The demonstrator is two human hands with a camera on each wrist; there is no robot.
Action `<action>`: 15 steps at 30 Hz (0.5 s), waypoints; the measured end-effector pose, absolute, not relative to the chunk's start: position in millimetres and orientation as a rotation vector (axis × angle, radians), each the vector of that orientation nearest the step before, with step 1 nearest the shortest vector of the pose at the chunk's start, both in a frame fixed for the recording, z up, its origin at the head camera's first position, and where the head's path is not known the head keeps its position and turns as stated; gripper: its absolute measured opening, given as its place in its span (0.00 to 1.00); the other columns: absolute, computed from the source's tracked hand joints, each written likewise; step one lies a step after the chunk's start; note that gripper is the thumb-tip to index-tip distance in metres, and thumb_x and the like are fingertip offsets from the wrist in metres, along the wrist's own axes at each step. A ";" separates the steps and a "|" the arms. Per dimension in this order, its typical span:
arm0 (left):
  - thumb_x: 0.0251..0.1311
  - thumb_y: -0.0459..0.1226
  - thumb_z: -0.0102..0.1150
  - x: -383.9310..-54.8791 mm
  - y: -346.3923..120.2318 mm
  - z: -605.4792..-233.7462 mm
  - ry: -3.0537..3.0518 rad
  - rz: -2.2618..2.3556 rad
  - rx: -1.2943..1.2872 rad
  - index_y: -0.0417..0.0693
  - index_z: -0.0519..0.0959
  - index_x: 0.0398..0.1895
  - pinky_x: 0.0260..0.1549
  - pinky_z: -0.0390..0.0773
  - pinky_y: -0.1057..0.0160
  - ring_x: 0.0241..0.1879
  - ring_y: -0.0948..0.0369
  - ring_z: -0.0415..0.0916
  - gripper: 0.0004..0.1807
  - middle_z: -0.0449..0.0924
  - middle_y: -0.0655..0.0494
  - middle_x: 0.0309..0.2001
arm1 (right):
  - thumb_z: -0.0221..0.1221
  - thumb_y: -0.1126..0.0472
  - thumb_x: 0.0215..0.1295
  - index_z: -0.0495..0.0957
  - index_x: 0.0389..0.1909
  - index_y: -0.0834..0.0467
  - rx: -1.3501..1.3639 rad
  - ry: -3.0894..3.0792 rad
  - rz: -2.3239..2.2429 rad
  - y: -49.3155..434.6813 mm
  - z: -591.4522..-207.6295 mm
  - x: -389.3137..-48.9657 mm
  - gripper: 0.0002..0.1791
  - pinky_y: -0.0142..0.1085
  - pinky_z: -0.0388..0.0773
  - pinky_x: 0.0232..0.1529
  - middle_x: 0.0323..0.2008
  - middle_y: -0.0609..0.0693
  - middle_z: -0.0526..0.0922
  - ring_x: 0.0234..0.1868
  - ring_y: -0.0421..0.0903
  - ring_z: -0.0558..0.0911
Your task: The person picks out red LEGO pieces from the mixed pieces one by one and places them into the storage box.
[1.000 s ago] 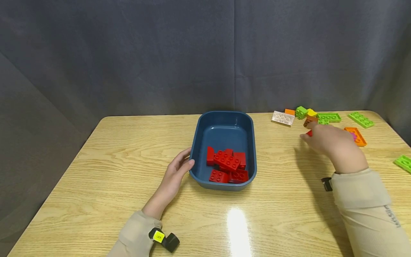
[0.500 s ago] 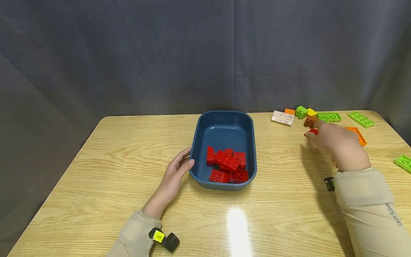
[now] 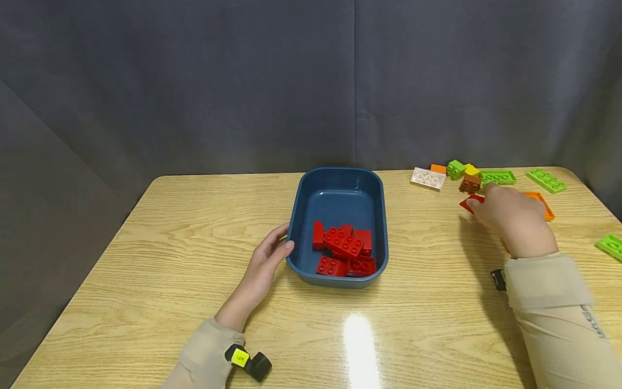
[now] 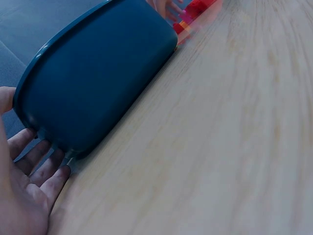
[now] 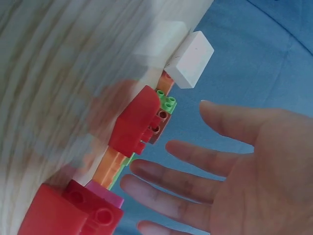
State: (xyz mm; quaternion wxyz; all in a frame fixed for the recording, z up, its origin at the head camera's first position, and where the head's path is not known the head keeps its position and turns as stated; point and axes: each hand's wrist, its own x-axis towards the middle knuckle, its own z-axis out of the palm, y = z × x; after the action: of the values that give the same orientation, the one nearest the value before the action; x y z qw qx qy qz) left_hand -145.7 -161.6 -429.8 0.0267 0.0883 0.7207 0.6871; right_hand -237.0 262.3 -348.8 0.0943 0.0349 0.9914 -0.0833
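Note:
A blue tub (image 3: 337,279) stands mid-table with several red bricks (image 3: 342,243) heaped at its near end. My left hand (image 3: 262,265) rests against the tub's left side; in the left wrist view its relaxed fingers (image 4: 43,166) touch the outer wall and the thumb lies by the rim. My right hand (image 3: 517,219) is over the bricks at the table's far right. Beside its fingertips lies a red brick (image 3: 470,203), partly hidden in the head view. The right wrist view shows the fingers spread and apart from this red brick (image 5: 136,120), holding nothing.
Around the right hand lie a white brick (image 3: 427,179), a brown brick (image 3: 470,184), a green brick (image 3: 455,169), green plates (image 3: 546,181) and an orange piece (image 3: 546,205). Another red brick (image 5: 63,210) shows low in the right wrist view. A grey curtain (image 3: 291,86) hangs behind the table.
The right hand has shifted slightly right, baring more of the red brick by its fingertips and covering more of the orange piece. The left hand and tub have not moved.

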 end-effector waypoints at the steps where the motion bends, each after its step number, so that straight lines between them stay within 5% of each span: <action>1: 0.73 0.39 0.49 -145.7 -161.7 -429.9 2.229 2.121 0.272 0.42 0.62 0.73 0.67 0.61 0.51 0.68 0.50 0.65 0.28 0.63 0.44 0.71 | 0.48 0.47 0.72 0.68 0.52 0.72 0.104 2.940 -0.248 262.9 -349.6 -237.1 0.29 0.65 0.70 0.38 0.46 0.78 0.74 0.39 0.73 0.76; 9: 0.73 0.40 0.49 -146.2 -162.3 -430.6 2.230 2.119 0.273 0.42 0.63 0.73 0.67 0.61 0.51 0.68 0.50 0.65 0.28 0.63 0.44 0.71 | 0.49 0.48 0.72 0.72 0.45 0.72 0.067 2.936 -0.256 267.3 -354.6 -238.9 0.27 0.60 0.70 0.32 0.33 0.69 0.78 0.31 0.65 0.76; 15: 0.73 0.40 0.49 -146.3 -161.9 -430.0 2.230 2.120 0.261 0.42 0.63 0.73 0.67 0.62 0.51 0.67 0.50 0.65 0.28 0.64 0.44 0.70 | 0.52 0.48 0.70 0.72 0.47 0.73 0.060 2.932 -0.250 269.8 -358.5 -239.6 0.27 0.59 0.70 0.32 0.34 0.70 0.78 0.32 0.64 0.75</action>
State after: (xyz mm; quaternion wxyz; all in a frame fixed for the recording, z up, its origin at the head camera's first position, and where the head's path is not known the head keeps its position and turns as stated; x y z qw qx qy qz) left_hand -146.3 -161.9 -430.0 0.0268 0.0845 0.7218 0.6864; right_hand -239.6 269.8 -358.5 0.0991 0.0202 0.9913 -0.0846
